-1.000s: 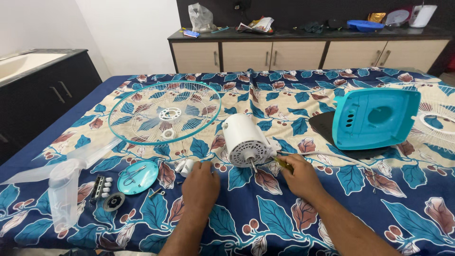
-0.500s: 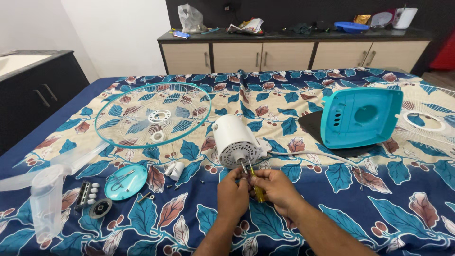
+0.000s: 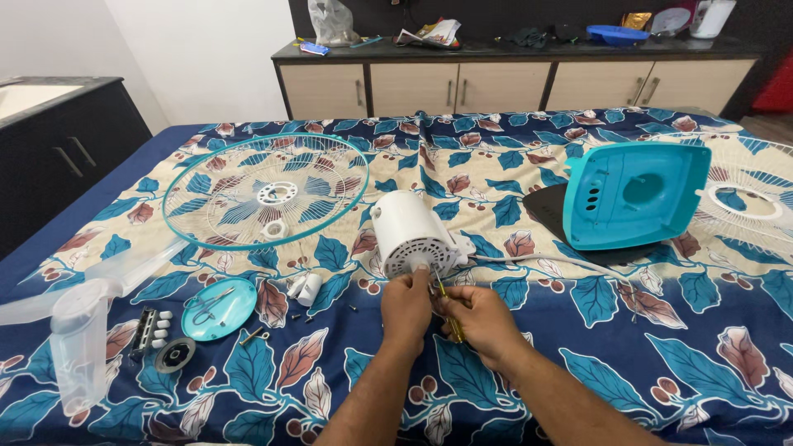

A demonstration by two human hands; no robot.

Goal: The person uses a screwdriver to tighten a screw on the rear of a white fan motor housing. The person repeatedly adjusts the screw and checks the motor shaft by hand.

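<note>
A white fan motor housing point(image 3: 410, 233) lies on its side on the leaf-patterned bedsheet point(image 3: 462, 173). My left hand point(image 3: 406, 307) has its fingertips on the housing's vented end. My right hand point(image 3: 479, 320) is closed around a yellow-handled screwdriver point(image 3: 447, 309) whose tip points up at that same end. A white cable point(image 3: 537, 262) runs right from the motor toward a teal fan body point(image 3: 634, 195) standing on a dark base point(image 3: 552, 211).
A teal-rimmed wire fan guard point(image 3: 264, 190) lies at left, a second white guard point(image 3: 756, 202) at far right. Clear fan blades point(image 3: 78, 322), a teal round cap point(image 3: 218, 308), a button panel point(image 3: 150, 328), a black ring point(image 3: 175, 354) and loose screws point(image 3: 297, 316) lie front left. A cluttered cabinet point(image 3: 512, 78) stands behind.
My view has moved closer. Both hands have come together at the motor's vented end, the left hand sliding in from the left, the screwdriver now raised against the housing.
</note>
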